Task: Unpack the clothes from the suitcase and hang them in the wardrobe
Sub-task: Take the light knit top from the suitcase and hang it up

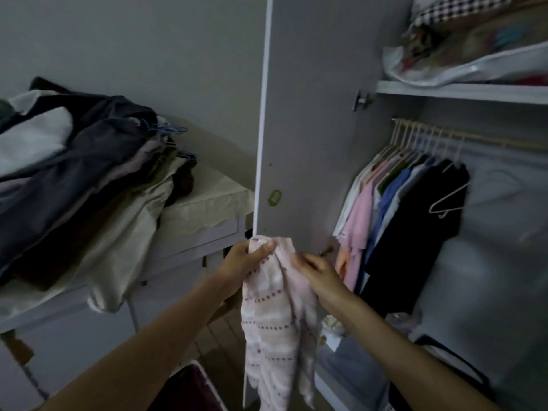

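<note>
Pink dotted garment (275, 307), hanging lengthwise downward before the wardrobe door (308, 129); top edge pinched in left hand (246, 259), fingers curled round it; right hand (318, 271) grips beside (nearer the rail (474, 137), up and right); empty hanger (447, 200) there.

Left hand (247, 258) gripping the bunched top of a pale pink knitted garment with rows of dark dots (277, 321), right hand (315, 269) pinching the fabric just beside it. Behind, open grey wardrobe door (308, 120). Right of it, hung clothes (397, 215) on a wooden rail (474, 137). Left, heaped dark and cream clothes (80, 179) on a white table (192, 238).
</note>
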